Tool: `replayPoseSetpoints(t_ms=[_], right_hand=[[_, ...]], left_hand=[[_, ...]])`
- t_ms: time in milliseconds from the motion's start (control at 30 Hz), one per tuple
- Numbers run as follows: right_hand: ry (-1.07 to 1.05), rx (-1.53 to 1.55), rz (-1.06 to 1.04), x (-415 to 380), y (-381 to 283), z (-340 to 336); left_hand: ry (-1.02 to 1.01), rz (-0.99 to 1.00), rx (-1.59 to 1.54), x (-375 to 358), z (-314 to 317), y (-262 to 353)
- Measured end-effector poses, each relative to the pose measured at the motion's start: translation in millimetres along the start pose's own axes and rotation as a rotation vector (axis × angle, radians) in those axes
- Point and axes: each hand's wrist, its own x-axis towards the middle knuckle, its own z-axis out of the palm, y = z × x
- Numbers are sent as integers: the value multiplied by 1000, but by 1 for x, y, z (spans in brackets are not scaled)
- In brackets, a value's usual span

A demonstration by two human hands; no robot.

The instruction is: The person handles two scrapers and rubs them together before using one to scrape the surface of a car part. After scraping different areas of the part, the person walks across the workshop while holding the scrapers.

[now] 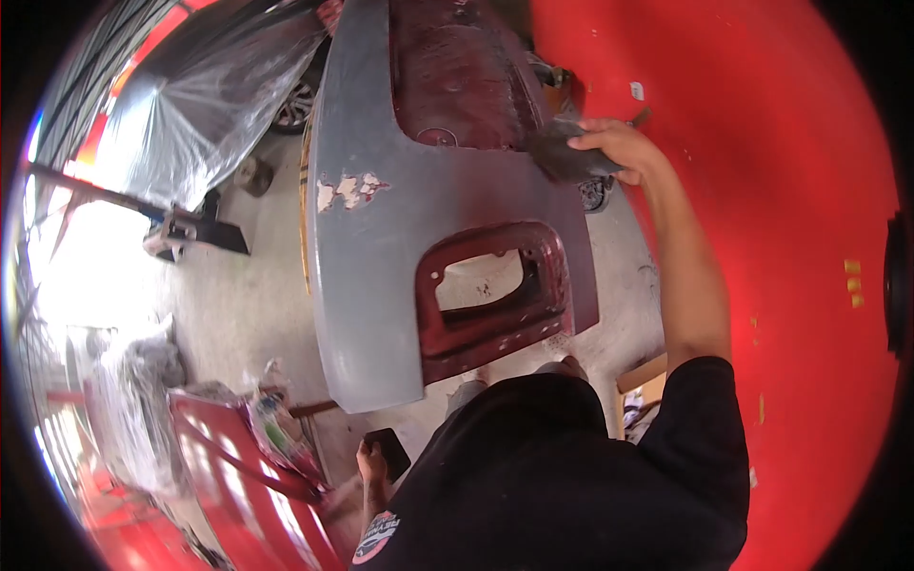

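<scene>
A car tailgate panel, grey primer over dark red, lies in front of me with a chipped, pale patch on its left side. My right hand reaches to its far right edge, fingers closed on a dark grey sheet that looks like sandpaper. That sheet overlaps the panel beside the large recess. Low at my left side, away from the panel, my left hand grips a flat black rectangular pad. An oval hole opens through the panel's near end.
A large red body surface runs close along my right. Clear plastic sheeting drapes a vehicle at the far left. Nearer on the left are a red panel, wrapped plastic and a metal stand on the concrete floor.
</scene>
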Motion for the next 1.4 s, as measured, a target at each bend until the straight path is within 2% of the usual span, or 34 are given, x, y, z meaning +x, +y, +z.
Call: replayPoseSetpoints(t_ms=[67, 167, 200, 267, 300, 400, 467, 533, 667, 700, 800, 833, 900, 1000, 1067, 1200, 1267, 1300, 1400], right_hand=[[-72, -31, -15, 16, -20, 26], [-402, -129, 1, 28, -37, 36], [-429, -125, 7, 37, -25, 22], [-265, -176, 83, 63, -4, -9], [-292, -188, 84, 61, -9, -3], [-504, -8, -10, 34, -25, 38], [-507, -171, -287, 19, -30, 84], [-816, -28, -373, -12, -33, 113], [-711, 86, -423, -38, -19, 104], [-561, 229, -356, -39, -9, 93], [-142, 577, -166, -42, 16, 66], [-152, 563, -159, -37, 20, 56], [-194, 796, -167, -24, 23, 40], [-240, 744, -257, 9, 10, 25], [-234, 746, -235, 32, -5, 17], [-241, 727, -174, 91, -29, 1], [-324, 718, -151, 119, -28, -20], [-269, 672, -109, 128, -31, -27], [-215, 594, -49, 144, -40, -33]], left_hand=[[49, -113, -47, -43, 27, 1], [16, -154, -223, -99, 71, 6], [36, -171, -169, -122, 83, 45], [109, -202, -170, -152, 98, 43], [130, -217, -183, -169, 102, 39], [157, -326, -219, -204, 115, 29], [133, -367, -95, -217, 112, 43], [182, -369, -86, -221, 111, 35], [258, -432, -99, -227, 105, 26], [303, -332, -121, -228, 106, 45], [343, -389, -230, -231, 111, 35], [354, -432, -242, -234, 115, 27], [390, -446, -261, -248, 127, 22], [438, -443, -317, -268, 155, 34], [461, -545, -291, -285, 186, 37], [629, -711, -445, -299, 271, 106], [492, -769, 62, -294, 305, 158], [545, -670, -78, -293, 324, 174], [521, -696, -239, -298, 356, 221]])
